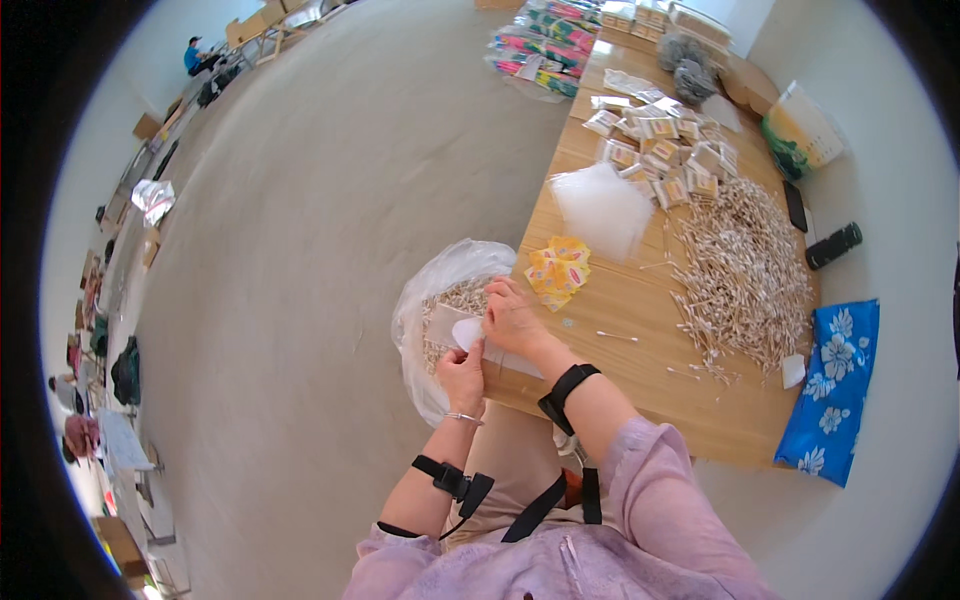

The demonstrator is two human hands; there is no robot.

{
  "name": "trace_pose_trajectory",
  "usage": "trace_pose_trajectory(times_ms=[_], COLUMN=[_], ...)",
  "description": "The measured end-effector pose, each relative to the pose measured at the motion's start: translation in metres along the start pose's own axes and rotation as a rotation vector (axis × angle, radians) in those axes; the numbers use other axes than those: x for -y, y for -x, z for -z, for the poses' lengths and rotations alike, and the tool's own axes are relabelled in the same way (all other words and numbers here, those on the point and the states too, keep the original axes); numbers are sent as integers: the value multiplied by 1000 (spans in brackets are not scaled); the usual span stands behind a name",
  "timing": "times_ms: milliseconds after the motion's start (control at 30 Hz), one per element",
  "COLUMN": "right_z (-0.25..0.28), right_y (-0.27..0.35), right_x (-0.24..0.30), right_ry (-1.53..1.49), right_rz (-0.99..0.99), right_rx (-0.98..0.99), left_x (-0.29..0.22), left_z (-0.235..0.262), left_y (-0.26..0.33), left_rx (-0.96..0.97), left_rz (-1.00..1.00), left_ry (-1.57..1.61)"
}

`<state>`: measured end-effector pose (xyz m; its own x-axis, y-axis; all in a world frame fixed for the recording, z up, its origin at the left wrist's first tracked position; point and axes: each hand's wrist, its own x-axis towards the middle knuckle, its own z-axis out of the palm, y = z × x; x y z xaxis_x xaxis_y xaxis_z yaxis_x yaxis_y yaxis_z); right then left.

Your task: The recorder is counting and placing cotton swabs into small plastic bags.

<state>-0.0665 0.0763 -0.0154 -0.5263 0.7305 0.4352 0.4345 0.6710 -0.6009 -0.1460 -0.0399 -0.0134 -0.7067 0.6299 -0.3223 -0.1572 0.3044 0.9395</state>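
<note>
We've got a white piece (467, 333) pinched in our left hand's (461, 378) fingers, above the bag (440, 264) of swabs (465, 297) by the tabletop (600, 375); whether our right hand (512, 318) grips, we can't tell. One slack pinch could drop it among those swabs!

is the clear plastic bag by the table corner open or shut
Open: the plastic bag has its mouth spread wide, with cotton swabs showing inside.

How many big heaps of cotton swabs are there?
2. One heap of white cotton swabs spreads over the right of the brown wooden table; another heap lies in the clear plastic bag to its left, partly covered by the left hand and right hand. More may hide.
</note>
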Motion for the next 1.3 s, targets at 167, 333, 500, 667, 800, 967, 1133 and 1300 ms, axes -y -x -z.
trace_pose_trajectory(times_ms=[167,333,500,667,800,967,1133,1300], right_z=[-12,-6,26,112,201,243,212,246], right_y=[1,9,24,68,137,203,198,151], right_x=[1,-9,14,7,-41,-89,-104,-95], right_ry=[220,99,11,278,524,525,454,453], right_rz=[7,-26,-14,-386,-1034,-1313,-709,-679], right_rx=[79,3,-42,-238,-649,-641,-596,-465], left_x=[-11,11,1,-35,-32,-37,-17,-3], left_z=[7,-15,-3,-12,-33,-95,-147,-139], left_y=[-5,-3,1,4,22,84,105,95], left_rx=[39,-236,-141,309,150,748,846,781], left_rz=[63,-203,-767,-530,-873,-1092,-1137,-1183], left_ry=[-301,-607,-909,-1233,-1201,-817,-839,-804])
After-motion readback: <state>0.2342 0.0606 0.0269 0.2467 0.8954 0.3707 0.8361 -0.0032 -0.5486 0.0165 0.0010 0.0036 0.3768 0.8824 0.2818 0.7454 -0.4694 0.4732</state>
